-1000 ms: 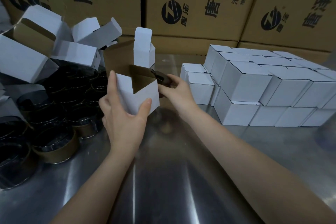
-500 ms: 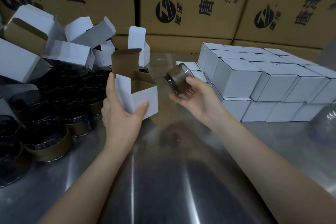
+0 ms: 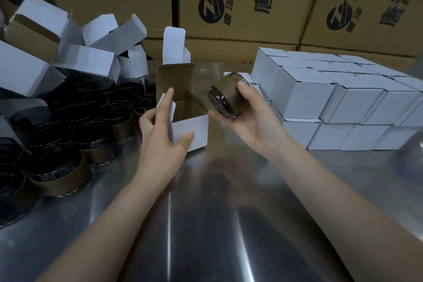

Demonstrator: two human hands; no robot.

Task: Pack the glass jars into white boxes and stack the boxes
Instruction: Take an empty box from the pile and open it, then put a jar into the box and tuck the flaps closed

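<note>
Glass jar [image 3: 225, 98]: held in the air by the right hand [image 3: 254, 119], above the steel table [image 3: 206, 224] that fills the near ground. The jar lies tilted on its side, its dark glass face turned toward the left, with a brown band around its wall. The thumb sits on the upper side of the band and the curled fingers [image 3: 219, 115] support the lower side, so the jar is clamped between them. It is just beside the open top of the white box [image 3: 192, 128] and not inside it. The left hand [image 3: 162, 142] grips this box, which stands on the table with its brown-lined lid flap upright. The thumb presses on the front wall, the index finger lies straight along the left flap, and the remaining fingers wrap the left wall. Farther left stand many loose jars [image 3: 68, 144], with empty open boxes [image 3: 91, 62] piled behind them. To the right, closed boxes [image 3: 332, 103] are stacked in two layers. Printed brown cartons [image 3: 240, 2] form the back wall.
</note>
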